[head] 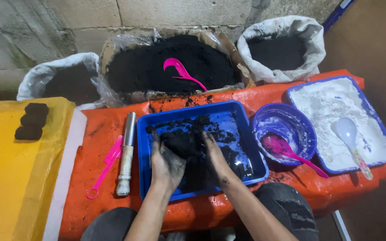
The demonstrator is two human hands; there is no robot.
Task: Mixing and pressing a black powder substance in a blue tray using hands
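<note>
A blue rectangular tray (242, 117) sits on the orange-covered table and holds a black, crumbly paste. A lump of that black paste (182, 142) is pressed between my two palms over the tray's middle. My left hand (167, 163) cups the lump from the left. My right hand (215, 156) closes on it from the right. Both hands are smeared black.
A metal cylinder with a wooden end (126, 154) and a pink spoon (106, 167) lie left of the tray. On the right stand a blue bowl (291, 120) with a pink spoon (287, 149) and a tray of white powder (340, 111) with a white spoon (349, 134). Three black pressed blocks (32, 120) rest on the yellow surface. Sacks of black powder (175, 64) line the wall.
</note>
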